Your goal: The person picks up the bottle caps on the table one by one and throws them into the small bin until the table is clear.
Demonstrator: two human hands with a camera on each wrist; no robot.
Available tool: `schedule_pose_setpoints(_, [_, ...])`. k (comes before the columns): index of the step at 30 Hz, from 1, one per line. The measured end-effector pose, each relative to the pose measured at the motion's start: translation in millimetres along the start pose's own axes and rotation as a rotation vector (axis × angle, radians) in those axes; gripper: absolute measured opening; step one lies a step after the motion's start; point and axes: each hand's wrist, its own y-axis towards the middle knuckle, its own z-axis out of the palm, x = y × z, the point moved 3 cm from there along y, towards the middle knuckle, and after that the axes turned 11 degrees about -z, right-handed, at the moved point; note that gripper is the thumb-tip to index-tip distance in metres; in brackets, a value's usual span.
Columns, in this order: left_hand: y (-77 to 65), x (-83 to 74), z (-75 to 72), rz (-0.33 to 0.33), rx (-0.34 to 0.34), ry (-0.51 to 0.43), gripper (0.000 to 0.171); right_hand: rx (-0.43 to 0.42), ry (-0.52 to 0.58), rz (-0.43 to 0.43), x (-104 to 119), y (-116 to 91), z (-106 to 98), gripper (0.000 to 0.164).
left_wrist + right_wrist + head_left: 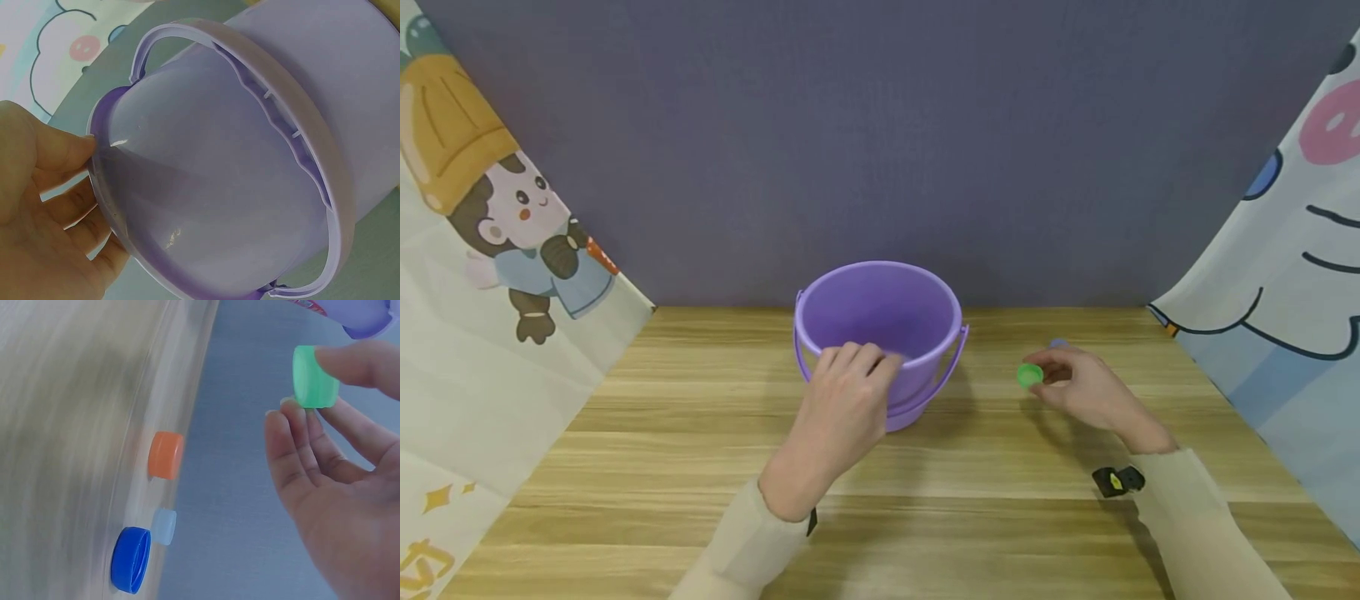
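Fingers of the left hand (842, 404) grip the near rim of a purple bucket (880, 296); right of it, a green cap (1030, 376) pinched by the right hand (1086, 385), near orange cap (165, 455), pale cap (164, 526), blue cap (130, 559)

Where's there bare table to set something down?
There's bare table left of the bucket, out to the cartoon-printed sheet, and nearer, between the sleeves. It's crowded right of the bucket: the right hand holds a green cap there, and the right wrist view shows an orange cap, a pale cap and a blue cap on the table.
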Motion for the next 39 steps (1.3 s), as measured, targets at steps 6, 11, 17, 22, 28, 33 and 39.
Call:
schedule_pose_setpoints(6, [-0.6, -0.8, 2.2, -0.005, 0.008, 0.0, 0.03, -0.015, 0.021, -0.028, 3.5, 0.2, -0.5, 0.04])
schedule_pose_setpoints(11, [-0.4, -1.8, 4.0, -0.008, 0.015, 0.006, 0.03, -0.022, 0.026, -0.055, 8.3, 0.9, -1.2, 0.038])
schedule_pose_setpoints(17, [0.3, -3.5, 5.8, 0.014, -0.006, 0.009, 0.031, -0.033, 0.038, -0.084, 17.8, 1.7, -2.8, 0.039])
schedule_pose_setpoints(22, [0.6, -4.2, 6.5, 0.009, -0.009, 0.011, 0.03, -0.054, 0.024, -0.091, 25.1, 4.7, -5.0, 0.038])
schedule_pose_setpoints(28, [1.2, -5.6, 7.2, 0.003, -0.003, 0.011, 0.031, -0.086, 0.036, -0.133, 32.9, 9.7, -5.9, 0.033])
schedule_pose_setpoints(33, [1.7, -7.0, 8.0, 0.003, 0.002, 0.014, 0.031, -0.126, 0.056, -0.176, 39.2, 12.5, -6.7, 0.033])
schedule_pose_setpoints(39, [1.9, -8.5, 9.0, 0.003, 0.005, 0.015, 0.031, -0.151, 0.089, -0.171, 44.8, 13.7, -8.5, 0.034])
